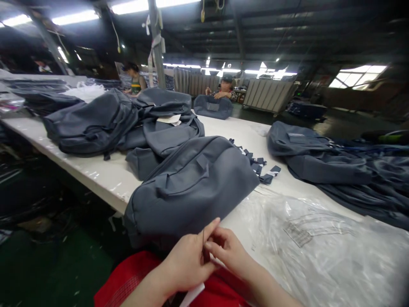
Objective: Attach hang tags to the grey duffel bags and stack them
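My left hand [188, 260] and my right hand [231, 252] meet in front of my body, just below a dark grey-blue bag [198, 192] lying on the table. Both are closed, with the fingertips pinched together and the left index finger pointing forward. A thin dark line, maybe a thread, shows by the left fingers; what the fingers hold is too small to name. Under my left hand a white strip [193, 295] sticks out over red cloth [134, 270]. The bag has two short handles and a zipper seam.
More grey-blue bags [92, 123] pile up at the left on the white table [108, 187]; others [319, 157] lie at the right. Clear plastic bags [335, 251] cover the near right. Short dark straps [270, 174] lie beyond the bag. A person [223, 91] works at the far end.
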`<move>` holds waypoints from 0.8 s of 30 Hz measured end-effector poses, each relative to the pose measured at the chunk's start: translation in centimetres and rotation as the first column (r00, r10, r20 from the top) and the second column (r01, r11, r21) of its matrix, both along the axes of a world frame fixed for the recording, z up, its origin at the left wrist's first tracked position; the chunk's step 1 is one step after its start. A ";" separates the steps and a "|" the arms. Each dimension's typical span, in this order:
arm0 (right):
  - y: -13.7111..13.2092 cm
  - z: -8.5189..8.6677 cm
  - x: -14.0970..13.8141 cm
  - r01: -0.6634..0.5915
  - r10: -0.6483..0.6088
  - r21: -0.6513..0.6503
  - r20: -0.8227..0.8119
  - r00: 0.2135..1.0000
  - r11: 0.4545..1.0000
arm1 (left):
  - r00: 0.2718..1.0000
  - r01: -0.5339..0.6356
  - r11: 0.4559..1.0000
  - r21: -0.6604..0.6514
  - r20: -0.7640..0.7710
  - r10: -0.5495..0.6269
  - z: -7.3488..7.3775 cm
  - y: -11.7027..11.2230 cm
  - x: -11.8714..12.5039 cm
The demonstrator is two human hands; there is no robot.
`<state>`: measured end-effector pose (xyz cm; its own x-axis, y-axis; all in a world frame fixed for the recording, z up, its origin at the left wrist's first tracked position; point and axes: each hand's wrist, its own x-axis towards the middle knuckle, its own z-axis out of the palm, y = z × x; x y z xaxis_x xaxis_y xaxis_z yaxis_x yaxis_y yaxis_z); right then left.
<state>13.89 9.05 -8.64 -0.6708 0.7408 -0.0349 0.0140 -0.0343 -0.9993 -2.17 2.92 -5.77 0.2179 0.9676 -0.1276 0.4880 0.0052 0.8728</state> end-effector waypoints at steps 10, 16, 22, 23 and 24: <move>-0.7 0.7 -5.9 -0.085 -0.090 -0.549 -0.285 0.954 0.831 | 0.881 -0.072 0.994 -0.082 0.462 0.102 -0.2 -4.4 -4.8; 2.2 2.8 -9.6 -0.135 0.081 -0.326 -0.176 0.981 0.936 | 0.843 -0.373 0.925 -0.071 0.391 0.370 -0.8 -6.7 -8.4; 6.8 5.1 -14.1 -0.129 0.122 0.025 0.177 0.977 0.991 | 0.707 -0.707 0.688 0.164 0.194 0.680 1.2 -5.2 -14.9; 7.8 5.5 -15.0 -0.066 0.064 0.006 0.130 0.989 0.998 | 0.704 -0.709 0.674 0.210 0.158 0.692 1.5 -4.5 -16.0; 8.9 5.9 -15.9 -0.010 0.011 -0.010 0.084 0.996 1.000 | 0.706 -0.703 0.667 0.248 0.123 0.698 1.8 -3.7 -16.9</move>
<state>-1.98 17.99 -2.69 -0.6730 0.7330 -0.0987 0.0983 -0.0437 -0.9942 -19.04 -0.82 -3.93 -0.5377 0.8307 0.1445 0.4203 0.1155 0.9000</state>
